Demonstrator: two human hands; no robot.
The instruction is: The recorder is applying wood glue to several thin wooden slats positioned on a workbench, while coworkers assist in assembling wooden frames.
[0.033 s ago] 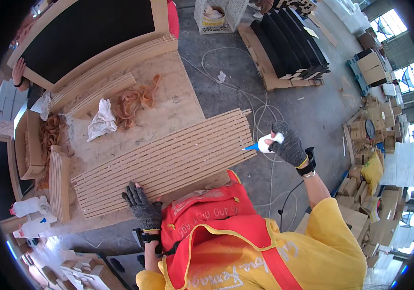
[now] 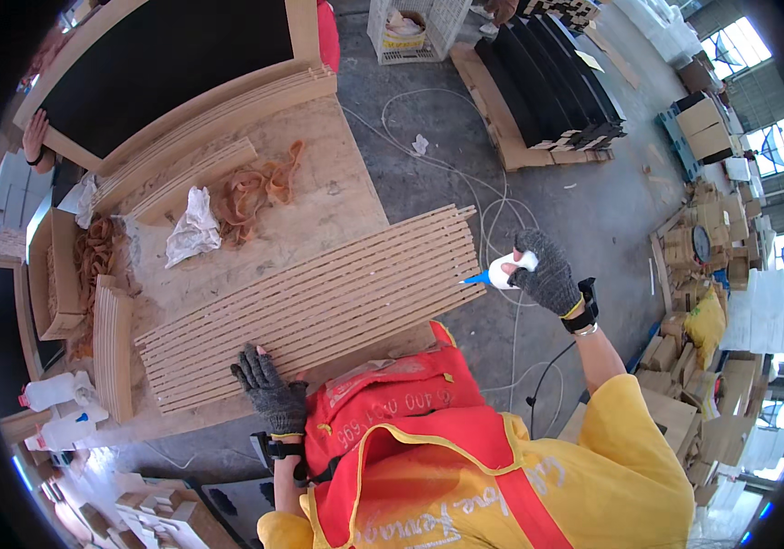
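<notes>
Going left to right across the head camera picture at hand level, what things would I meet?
White plastic jugs → stack of curved wooden strips → left hand → slatted wooden panel → white glue bottle → right hand → cardboard boxes.

Daylight fills my view, bright and even, most of it pouring in from the tall windows point(image 2: 767, 101) at the upper right, where the panes blow out to near white. The concrete floor point(image 2: 575, 210) below them takes a pale sheen. Shadows are soft and short; my body throws only a faint one over the near edge of the workbench point(image 2: 337, 201). The fisheye bends every straight edge, so the strips of the slatted wood panel point(image 2: 319, 306) bow toward the rim. A black ring closes the corners, and detail smears and darkens at the lower left. The centre stays sharp.
</notes>
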